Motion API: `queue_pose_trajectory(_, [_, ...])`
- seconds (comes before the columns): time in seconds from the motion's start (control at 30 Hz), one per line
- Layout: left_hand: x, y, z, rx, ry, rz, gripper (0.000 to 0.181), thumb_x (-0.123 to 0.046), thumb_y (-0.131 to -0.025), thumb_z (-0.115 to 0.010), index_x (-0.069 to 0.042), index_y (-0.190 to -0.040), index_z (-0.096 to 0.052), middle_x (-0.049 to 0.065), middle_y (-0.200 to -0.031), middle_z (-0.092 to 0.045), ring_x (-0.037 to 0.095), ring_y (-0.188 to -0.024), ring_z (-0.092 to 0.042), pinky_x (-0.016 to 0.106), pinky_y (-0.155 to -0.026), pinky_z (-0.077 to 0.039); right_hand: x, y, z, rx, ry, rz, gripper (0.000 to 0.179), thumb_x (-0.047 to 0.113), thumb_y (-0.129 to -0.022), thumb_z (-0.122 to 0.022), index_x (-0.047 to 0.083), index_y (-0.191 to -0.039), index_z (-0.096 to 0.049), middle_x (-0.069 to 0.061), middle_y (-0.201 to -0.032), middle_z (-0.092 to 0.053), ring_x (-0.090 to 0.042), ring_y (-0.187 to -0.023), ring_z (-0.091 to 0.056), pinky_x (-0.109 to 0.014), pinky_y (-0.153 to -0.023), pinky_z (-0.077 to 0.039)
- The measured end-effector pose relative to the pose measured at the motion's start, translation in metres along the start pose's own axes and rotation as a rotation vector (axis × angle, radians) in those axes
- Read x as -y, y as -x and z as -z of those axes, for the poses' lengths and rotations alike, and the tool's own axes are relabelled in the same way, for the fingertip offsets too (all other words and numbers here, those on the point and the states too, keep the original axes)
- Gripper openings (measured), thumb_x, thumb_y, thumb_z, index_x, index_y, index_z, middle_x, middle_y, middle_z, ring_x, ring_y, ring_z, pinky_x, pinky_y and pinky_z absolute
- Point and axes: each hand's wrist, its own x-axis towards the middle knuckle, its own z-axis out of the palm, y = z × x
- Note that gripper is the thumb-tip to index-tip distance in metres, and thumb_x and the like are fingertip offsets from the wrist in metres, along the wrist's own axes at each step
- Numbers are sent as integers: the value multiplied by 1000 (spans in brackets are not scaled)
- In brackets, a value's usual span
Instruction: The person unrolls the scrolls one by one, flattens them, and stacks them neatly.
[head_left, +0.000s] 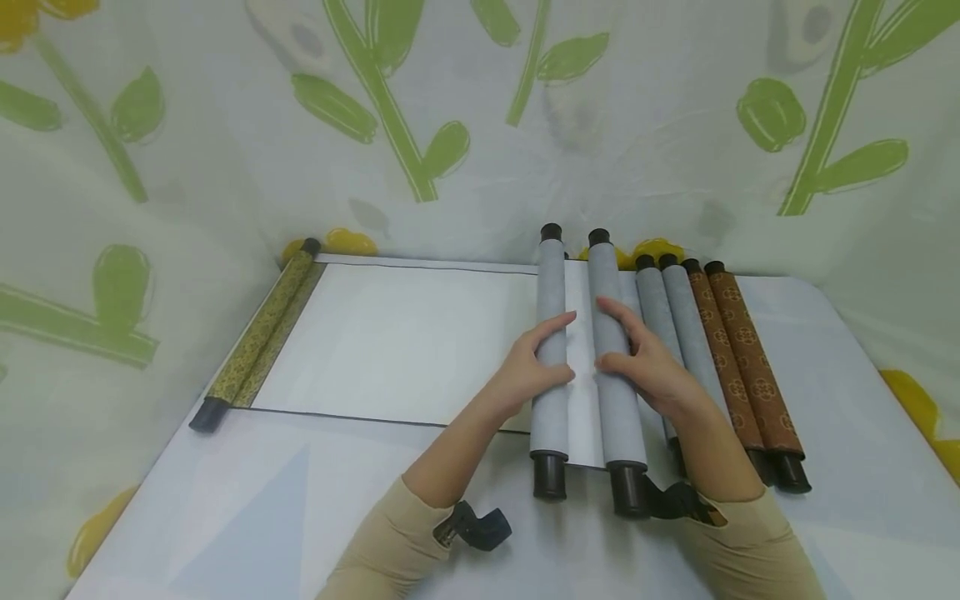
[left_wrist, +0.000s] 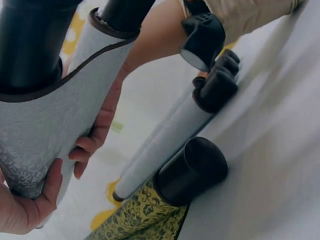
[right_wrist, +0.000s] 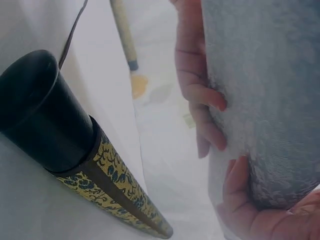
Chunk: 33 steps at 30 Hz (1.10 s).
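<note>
Left hand [head_left: 527, 372] and right hand [head_left: 654, 370] curled

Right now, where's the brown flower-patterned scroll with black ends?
Head view: the brown scroll lies on the pale table, right of the right hand, immediately beside a grey black-ended scroll.

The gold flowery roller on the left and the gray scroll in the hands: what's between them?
In the head view, a white sheet and a gold patterned border lie between; the left hand covers some near the gray scroll.
</note>
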Motion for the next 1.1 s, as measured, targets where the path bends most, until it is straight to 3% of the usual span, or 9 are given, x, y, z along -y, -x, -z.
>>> queue_pose_trajectory(0.13, [4, -3, 1, -13, -1, 0, 69, -2, -76, -65, -30, -137, -50, 8, -143, -38, 26, -118, -42, 46, -93, -41, -1, 0, -1, -25, 21, 4, 83, -2, -82, -59, 16, -152, -17, -16, -152, -12, -33, -128, -24, -39, -95, -32])
queue_pose_trajectory(0.33, [6, -1, 1, -30, -108, -21, 73, -23, -72, -81, -32, -137, -49, 7, -143, -36, 24, -121, -41, 44, -96, -42, -3, -2, -8, -94, 101, -17, 89, 12, -78, -76, 19, -149, -24, -12, -150, -22, -34, -124, -33, -45, -97, -33])
queue_pose_trajectory(0.57, [6, -2, 4, -21, -162, -46, 72, -16, -75, -77, -28, -140, -46, 11, -139, -39, 27, -117, -45, 44, -93, -44, -2, -1, -8, -99, 96, -2, 90, 5, -77, -74, 16, -150, -23, -16, -151, -20, -36, -124, -32, -47, -96, -33])
queue_pose_trajectory(0.8, [4, 0, 11, -21, -298, 11, 66, -19, -81, -67, -33, -141, -43, 15, -135, -36, 30, -114, -45, 46, -90, -45, -3, 1, -4, -70, 79, 1, 86, 1, -81, -67, 14, -151, -20, -19, -148, -22, -35, -120, -35, -36, -86, -42])
queue_pose_trajectory(0.9, [4, 0, 13, -15, -272, 29, 64, -15, -81, -62, -32, -140, -45, 15, -136, -36, 30, -114, -44, 47, -88, -46, -4, 2, -3, -50, 61, -8, 84, 1, -82, -65, 14, -151, -19, -18, -149, -19, -35, -122, -33, -34, -86, -41])
queue_pose_trajectory(1.1, [7, -2, 12, -28, -138, -19, 63, -5, -78, -57, -27, -136, -51, 11, -138, -43, 27, -112, -46, 43, -85, -46, -5, 5, 0, -65, 41, -9, 80, -3, -82, -56, 13, -151, -20, -18, -153, -12, -35, -126, -26, -39, -92, -33])
